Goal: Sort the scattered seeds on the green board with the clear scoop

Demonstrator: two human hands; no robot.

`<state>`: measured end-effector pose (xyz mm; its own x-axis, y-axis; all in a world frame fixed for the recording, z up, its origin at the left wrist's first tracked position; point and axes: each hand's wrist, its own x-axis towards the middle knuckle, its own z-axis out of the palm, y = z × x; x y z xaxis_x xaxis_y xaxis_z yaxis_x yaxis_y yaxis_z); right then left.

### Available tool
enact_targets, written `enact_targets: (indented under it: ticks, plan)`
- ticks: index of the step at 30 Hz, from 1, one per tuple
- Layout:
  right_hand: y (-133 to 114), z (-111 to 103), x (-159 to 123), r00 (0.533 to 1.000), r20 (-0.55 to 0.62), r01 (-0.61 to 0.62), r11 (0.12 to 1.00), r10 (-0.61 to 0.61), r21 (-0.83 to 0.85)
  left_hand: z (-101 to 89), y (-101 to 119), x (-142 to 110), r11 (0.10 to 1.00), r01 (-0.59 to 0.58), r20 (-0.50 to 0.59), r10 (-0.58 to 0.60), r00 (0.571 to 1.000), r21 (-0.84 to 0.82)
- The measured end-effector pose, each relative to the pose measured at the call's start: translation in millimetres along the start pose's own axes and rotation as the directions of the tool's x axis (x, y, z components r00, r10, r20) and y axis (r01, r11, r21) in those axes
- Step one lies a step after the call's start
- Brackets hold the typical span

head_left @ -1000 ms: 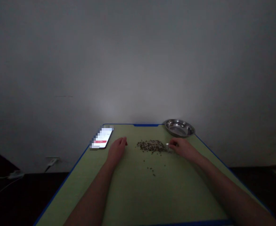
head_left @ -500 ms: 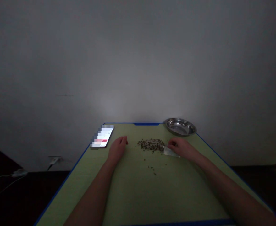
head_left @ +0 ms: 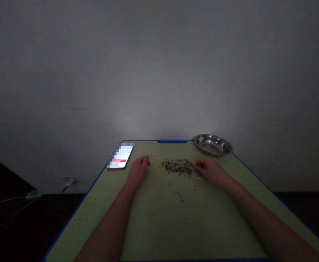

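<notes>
A loose pile of small dark and pale grains, perhaps seeds or beans [head_left: 176, 166], lies on the green tabletop between my hands. At its right edge my right hand [head_left: 213, 169] is closed in a pinch on a small clear plastic bag [head_left: 197, 175], whose lower part shows under the fingertips, close against the grains. The exact grip is hidden by the fingers. To the left of the pile, my left hand [head_left: 137, 169] rests on its side on the table, fingers curled in, with nothing seen in it.
A shiny metal bowl [head_left: 227, 152] stands at the table's back right corner. At the back left lies a phone [head_left: 121, 155] with a lit screen. Several stray grains [head_left: 178, 193] dot the table [head_left: 197, 225] nearer to me. A plain wall rises behind the far edge.
The clear bag at my right fingertips has shifted, showing plainly half a second ago and less now. My left hand stays put. The whole view has drifted slightly.
</notes>
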<state>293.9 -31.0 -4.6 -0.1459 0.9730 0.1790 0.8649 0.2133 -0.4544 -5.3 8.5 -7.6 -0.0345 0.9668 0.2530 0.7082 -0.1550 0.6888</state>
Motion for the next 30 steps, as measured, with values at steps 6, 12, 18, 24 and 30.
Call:
enact_targets:
  ticks: [6, 12, 18, 24, 30]
  plan:
    - [-6, 4, -1, 1.000, -0.024, 0.019, 1.000, -0.019, -0.014, -0.1, 0, 0, 1.000, 0.011, 0.003, -0.011, 1.000, 0.000]
    - [-7, 5, -7, 0.999, 0.011, 0.041, 0.999, -0.041, 0.035, -0.4, 1, -1, 1.000, -0.002, 0.007, 0.002, 1.000, 0.009]
    - [-15, 3, -15, 0.997, 0.045, 0.059, 0.997, -0.062, 0.058, 0.1, 2, -1, 1.000, 0.019, 0.003, -0.019, 1.000, 0.019]
    - [-24, 4, -24, 0.984, 0.138, 0.096, 0.989, -0.112, 0.116, -0.8, 3, -2, 1.000, 0.016, 0.011, -0.016, 1.000, 0.014]
    - [-30, 7, -26, 0.981, 0.158, 0.089, 0.986, -0.112, 0.141, -1.5, 3, -3, 1.000, 0.022, 0.021, -0.022, 1.000, 0.007]
